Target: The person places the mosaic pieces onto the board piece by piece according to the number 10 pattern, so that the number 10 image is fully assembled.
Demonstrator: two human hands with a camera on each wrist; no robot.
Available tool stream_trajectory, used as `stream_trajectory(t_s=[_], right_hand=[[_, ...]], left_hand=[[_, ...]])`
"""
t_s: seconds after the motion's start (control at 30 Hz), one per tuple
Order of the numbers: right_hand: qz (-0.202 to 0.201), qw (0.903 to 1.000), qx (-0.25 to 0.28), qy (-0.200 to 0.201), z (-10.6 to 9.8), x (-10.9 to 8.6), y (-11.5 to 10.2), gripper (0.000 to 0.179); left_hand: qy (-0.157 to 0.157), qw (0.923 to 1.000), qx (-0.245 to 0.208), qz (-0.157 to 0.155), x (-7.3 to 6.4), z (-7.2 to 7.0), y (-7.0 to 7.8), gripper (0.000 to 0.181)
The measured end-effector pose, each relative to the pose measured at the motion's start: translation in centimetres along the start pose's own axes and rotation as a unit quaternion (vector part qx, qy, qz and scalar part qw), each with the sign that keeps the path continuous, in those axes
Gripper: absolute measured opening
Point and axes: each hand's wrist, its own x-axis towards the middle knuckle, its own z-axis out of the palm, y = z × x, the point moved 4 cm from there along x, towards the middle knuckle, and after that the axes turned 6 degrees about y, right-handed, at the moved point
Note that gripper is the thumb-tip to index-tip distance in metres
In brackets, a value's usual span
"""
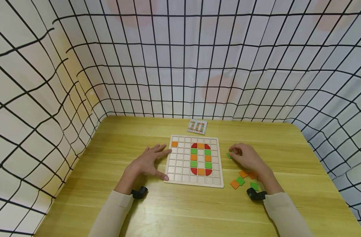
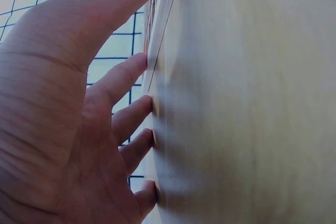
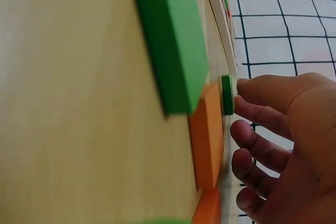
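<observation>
Along the left edge of a white grid board [image 1: 180, 168], my left hand [image 1: 151, 161] spreads its fingers. Its thumb is at the board's lower left corner and a fingertip [image 2: 139, 61] is at its side. Coloured tiles form an upright ring on the board: red rounded corners, with orange and green squares between. One orange tile [image 1: 174, 144] sits near the upper left corner. To the right of the board, my right hand [image 1: 245, 156] pinches a small green tile [image 3: 227, 95] close over the table with thumb and forefinger, the other fingers curled.
Loose orange and green tiles [image 1: 240, 180] lie on the wooden table [image 1: 180, 210] below my right hand and beside its wrist. A patterned card [image 1: 197, 126] lies behind the board. A white wall with black netting [image 1: 183, 65] encloses the back and sides.
</observation>
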Motion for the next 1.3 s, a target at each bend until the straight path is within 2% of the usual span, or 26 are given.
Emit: stream_trajectory(t_s=[0.3,0.67,0.97,1.3], right_hand=[[-0.028,0.9993,0.003,-0.023,-0.2,-0.9,1.0,0.04],[-0.021,0.9996,0.012,-0.013,-0.3,-0.7,1.0,0.031],[0.004,0.9987,0.05,0.007,-0.7,-0.2,0.1,0.034],[-0.008,0.998,0.06,0.016,0.7,1.5,-2.4,0.031]], left_hand=[[-0.002,1.0,-0.002,-0.002,0.0,0.0,0.0,0.116],[0.002,1.0,-0.002,-0.002,0.0,-0.1,-0.2,0.116],[0.008,0.9999,-0.002,0.006,0.4,0.3,-0.1,0.116],[0.004,1.0,0.002,-0.005,0.2,0.3,-0.4,0.12]])
